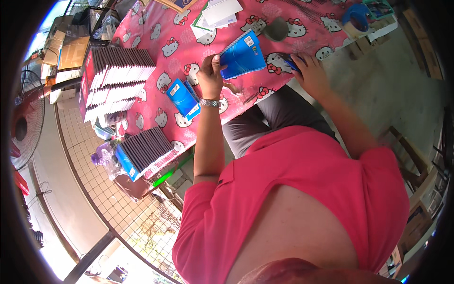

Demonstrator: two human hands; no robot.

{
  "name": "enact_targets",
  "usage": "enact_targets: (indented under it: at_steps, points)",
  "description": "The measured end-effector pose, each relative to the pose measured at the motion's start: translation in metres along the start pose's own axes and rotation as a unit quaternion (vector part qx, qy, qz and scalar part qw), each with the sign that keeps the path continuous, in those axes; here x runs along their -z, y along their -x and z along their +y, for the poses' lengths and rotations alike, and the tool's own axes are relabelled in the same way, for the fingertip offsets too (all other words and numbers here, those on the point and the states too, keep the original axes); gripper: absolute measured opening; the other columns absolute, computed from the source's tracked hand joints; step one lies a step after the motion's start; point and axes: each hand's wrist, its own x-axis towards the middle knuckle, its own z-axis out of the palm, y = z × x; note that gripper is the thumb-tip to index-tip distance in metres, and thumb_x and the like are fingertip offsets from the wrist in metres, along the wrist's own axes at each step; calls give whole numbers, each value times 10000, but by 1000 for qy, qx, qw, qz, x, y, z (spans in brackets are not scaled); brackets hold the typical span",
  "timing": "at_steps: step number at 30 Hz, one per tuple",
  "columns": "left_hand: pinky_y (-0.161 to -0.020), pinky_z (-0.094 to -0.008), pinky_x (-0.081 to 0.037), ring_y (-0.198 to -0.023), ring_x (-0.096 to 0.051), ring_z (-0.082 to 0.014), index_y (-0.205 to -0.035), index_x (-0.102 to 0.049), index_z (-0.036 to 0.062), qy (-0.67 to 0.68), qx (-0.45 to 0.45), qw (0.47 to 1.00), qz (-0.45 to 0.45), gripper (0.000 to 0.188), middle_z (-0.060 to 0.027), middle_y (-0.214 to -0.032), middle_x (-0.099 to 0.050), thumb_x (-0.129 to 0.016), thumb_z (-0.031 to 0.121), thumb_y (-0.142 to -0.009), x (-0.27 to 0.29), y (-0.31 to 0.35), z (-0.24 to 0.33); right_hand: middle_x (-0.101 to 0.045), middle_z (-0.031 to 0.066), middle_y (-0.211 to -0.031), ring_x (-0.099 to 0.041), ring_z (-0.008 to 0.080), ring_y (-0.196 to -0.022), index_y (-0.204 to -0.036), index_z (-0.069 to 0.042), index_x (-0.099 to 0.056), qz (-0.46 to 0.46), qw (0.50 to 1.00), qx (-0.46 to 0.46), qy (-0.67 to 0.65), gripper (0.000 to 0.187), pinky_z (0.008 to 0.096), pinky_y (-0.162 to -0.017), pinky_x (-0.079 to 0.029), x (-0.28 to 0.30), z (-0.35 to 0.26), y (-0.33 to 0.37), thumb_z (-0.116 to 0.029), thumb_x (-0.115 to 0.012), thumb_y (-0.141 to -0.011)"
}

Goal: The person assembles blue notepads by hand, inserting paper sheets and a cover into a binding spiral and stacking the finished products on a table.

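Note:
My left hand (pixel 209 78) is closed on the left edge of a blue spiral notebook (pixel 246 56), thumb on its cover. The notebook is tilted over the table, its wire coil along the upper left side. At the table's right edge, my right hand (pixel 309 75) is wrapped round a small blue-and-dark tool (pixel 291 63); its kind is too small to make out. Left of my left wrist lie a few more blue spiral notebooks (pixel 182 97), overlapping on the tablecloth.
A pink cat-print cloth covers the table (pixel 163 66). Tall notebook stacks (pixel 116 78) stand at the left, with a shorter stack (pixel 144 151) nearer. Loose papers (pixel 215 16), a grey cup-like object (pixel 276 29) and a blue container (pixel 355 19) lie farther back. A fan (pixel 27 120) stands far left.

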Motion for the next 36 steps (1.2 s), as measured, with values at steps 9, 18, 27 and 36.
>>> enact_targets:
  at_steps: [9,18,27,36]
  points:
    - [-614,-282,-598,-733,-672,-146,-1057,-551,-21,24,-67,997,33,185,-101,-863,-651,-629,85,-928,-12,1,-10,-533,154,-1161,-526,337,-1076,-1297,-98,-543,49,975,75,-202,592,441,-902,-446,27,-82,-50,-315,-729,-778]
    - [-673,-238,-533,-759,-648,-90,-997,-562,10,-123,-90,988,37,92,-62,-841,-658,-613,9,-921,-9,4,-15,-530,138,-1159,-527,323,-1071,-1265,-85,-570,61,970,119,-203,626,446,-920,-434,3,-103,-67,-306,-763,-713]
    - [-656,-259,-521,-754,-682,-131,-1015,-613,12,-38,-128,989,61,122,-99,-821,-691,-612,-16,-896,-10,3,-24,-569,148,-1110,-557,310,-1022,-1219,-75,-613,66,978,150,-131,531,443,-911,-442,4,-112,-74,-318,-717,-759]
    - [-718,-297,-514,-813,-642,-138,-1015,-659,11,-120,-116,979,117,185,-51,-853,-692,-632,-52,-844,32,11,36,-621,156,-1096,-617,307,-1012,-1281,-83,-549,-100,923,-14,-371,550,394,-906,-465,12,-59,-53,-254,-734,-792]
